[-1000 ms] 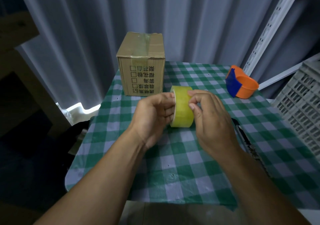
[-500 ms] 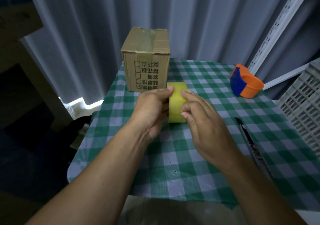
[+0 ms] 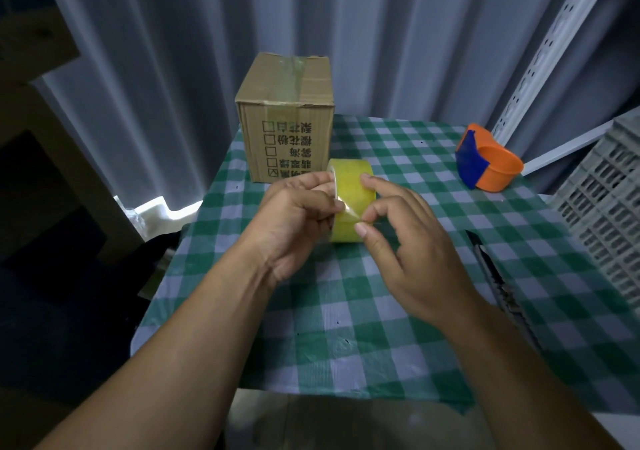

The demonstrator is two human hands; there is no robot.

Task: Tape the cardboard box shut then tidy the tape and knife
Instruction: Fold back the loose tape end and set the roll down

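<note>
A yellow tape roll [image 3: 350,186] is held on edge above the green checked table [image 3: 398,328]. My left hand [image 3: 294,221] grips the roll from its left side. My right hand [image 3: 401,238] pinches the loose tape end at the roll's near face, and a small clear flap is lifted there. Behind the roll stands the cardboard box [image 3: 287,117], closed, with a strip of clear tape along its top seam. A black utility knife [image 3: 498,283] lies on the table to the right of my right hand.
An orange and blue tape dispenser [image 3: 485,162] sits at the table's back right. A grey plastic crate [image 3: 609,207] stands against the right edge. Curtains hang behind the table, and dark floor lies to the left.
My right hand's fingers have slid down the roll's near face and lifted the tape end. The roll stays in my left hand, at about the same spot.
</note>
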